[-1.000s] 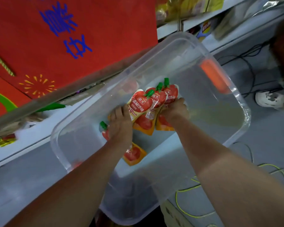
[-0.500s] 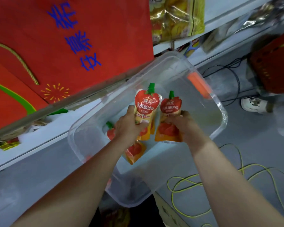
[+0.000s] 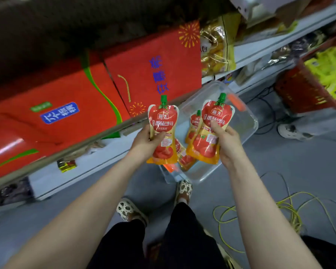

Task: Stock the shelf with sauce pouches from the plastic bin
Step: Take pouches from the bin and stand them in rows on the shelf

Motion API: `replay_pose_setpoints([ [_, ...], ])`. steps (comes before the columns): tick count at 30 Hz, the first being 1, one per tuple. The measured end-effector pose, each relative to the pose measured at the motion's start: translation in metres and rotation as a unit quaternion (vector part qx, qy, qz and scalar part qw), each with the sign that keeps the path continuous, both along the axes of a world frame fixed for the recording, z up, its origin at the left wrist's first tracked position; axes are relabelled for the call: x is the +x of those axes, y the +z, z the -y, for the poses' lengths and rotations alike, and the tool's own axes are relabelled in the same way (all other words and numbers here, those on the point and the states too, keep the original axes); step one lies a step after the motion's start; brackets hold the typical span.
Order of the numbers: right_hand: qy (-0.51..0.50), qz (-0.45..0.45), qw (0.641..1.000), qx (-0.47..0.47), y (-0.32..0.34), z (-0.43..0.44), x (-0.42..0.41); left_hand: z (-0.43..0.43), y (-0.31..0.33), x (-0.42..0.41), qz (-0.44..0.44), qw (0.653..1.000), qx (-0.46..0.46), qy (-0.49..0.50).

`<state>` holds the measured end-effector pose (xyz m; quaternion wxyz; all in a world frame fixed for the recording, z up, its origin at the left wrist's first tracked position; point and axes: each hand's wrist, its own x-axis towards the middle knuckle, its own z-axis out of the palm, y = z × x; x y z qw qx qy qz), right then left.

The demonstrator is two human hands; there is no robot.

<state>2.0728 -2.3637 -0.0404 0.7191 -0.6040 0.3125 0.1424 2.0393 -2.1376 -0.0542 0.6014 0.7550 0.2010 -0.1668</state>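
Red cartons (image 3: 66, 113) were seen crowding the shelf (image 3: 81, 145) at the left. One sauce pouch (image 3: 163, 131) was held upright in the left hand (image 3: 144, 142), fingers curled round its side. A front pouch (image 3: 211, 133), another tucked behind it, was pinched under the thumb of the right hand (image 3: 229, 146), above the plastic bin (image 3: 248, 121) on the floor. The rear one, judged loosely trapped, could be lost if the grip were shifted.
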Motion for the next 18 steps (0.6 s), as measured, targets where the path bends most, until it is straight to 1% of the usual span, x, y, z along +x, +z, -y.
replay_pose_setpoints([
  [2,0.004,0.044,0.999,-0.015,0.028,-0.026,-0.019,-0.028,0.027,-0.018,0.031,0.999,0.007,-0.012],
  [4,0.01,0.091,0.995,-0.035,0.046,-0.044,-0.028,-0.046,0.049,-0.027,0.058,0.998,-0.004,-0.016],
  [7,0.029,0.159,0.986,-0.041,0.085,-0.082,-0.041,-0.084,0.095,-0.042,0.111,0.993,-0.029,-0.018],
  [9,0.043,0.204,0.977,-0.036,0.112,-0.107,-0.044,-0.109,0.128,-0.048,0.153,0.988,-0.029,-0.021],
  [11,0.056,0.257,0.964,-0.033,0.141,-0.131,-0.046,-0.132,0.162,-0.052,0.199,0.98,-0.019,-0.015],
  [14,0.07,0.342,0.935,-0.065,0.187,-0.167,-0.042,-0.164,0.216,-0.058,0.265,0.964,-0.012,0.019],
  [18,0.112,0.418,0.897,-0.086,0.258,-0.213,-0.026,-0.203,0.279,-0.06,0.336,0.938,-0.016,0.079],
])
